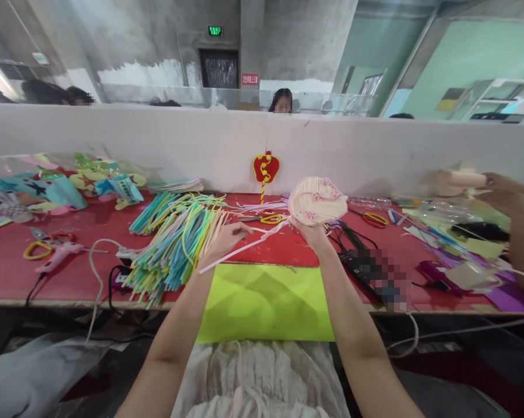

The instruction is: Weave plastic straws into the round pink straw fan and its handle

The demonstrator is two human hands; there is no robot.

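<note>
My right hand (309,230) is closed around the base of a round, cream-coloured fan (316,204) made of pipe cleaners, with small pink flowers on its face. From the base a pale pink handle (235,255) slants down to the left, passing over my left forearm. My left hand (229,239) is curled, its thumb and fingertips pinching a pale pipe cleaner (262,230) that runs to the wrapped upper handle. Beside that hand lies a large bundle of blue, green, yellow and peach pipe cleaners (174,244).
A finished red and yellow fan (266,169) leans on the white partition (192,142). Yellow-handled pliers (270,219) lie behind my hands. A pink glue gun (59,255) lies left, a phone (366,273) right. A green sheet (266,305) overhangs the front edge. Another person's hand (499,183) is at right.
</note>
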